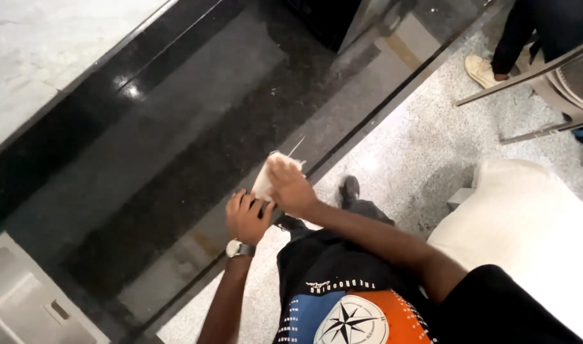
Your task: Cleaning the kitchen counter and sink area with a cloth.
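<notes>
A grey hatch (30, 306), cut off, sits at 8 o'clock. At centre, left hand (245, 218), one watch (238, 248) on its wrist, and right hand (290, 186) both grasp one white cloth (266, 179) over the black counter (176, 146); its shape is half hidden. At 1 o'clock, another person's shoe (482, 70).

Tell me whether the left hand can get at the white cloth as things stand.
Probably yes. The left hand lies on the dark stone counter right beside the white cloth, which the right hand presses from above. Nothing lies between them; only the right hand covers part of the cloth.
</notes>
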